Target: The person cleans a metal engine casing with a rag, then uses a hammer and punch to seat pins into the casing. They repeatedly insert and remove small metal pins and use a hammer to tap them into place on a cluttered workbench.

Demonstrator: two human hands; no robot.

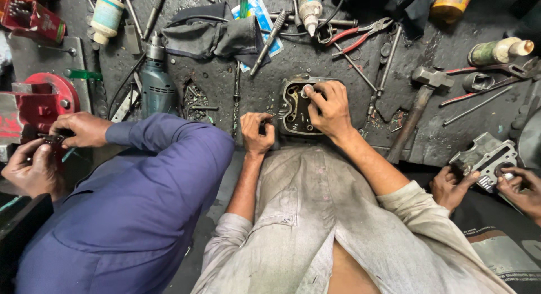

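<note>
Gripping a metal engine part (297, 108), both hands (293, 122) closed.

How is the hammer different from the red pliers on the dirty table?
The hammer has one thick, dull brown handle and a blocky grey head; the red pliers have two thin red handles and small pointed metal jaws. The hammer looks bigger and heavier than the pliers. The hammer lies on the right, beyond the person's right hand; the pliers lie farther back, near the top. Both lie flat on the dark workbench, untouched by any hand.
</note>
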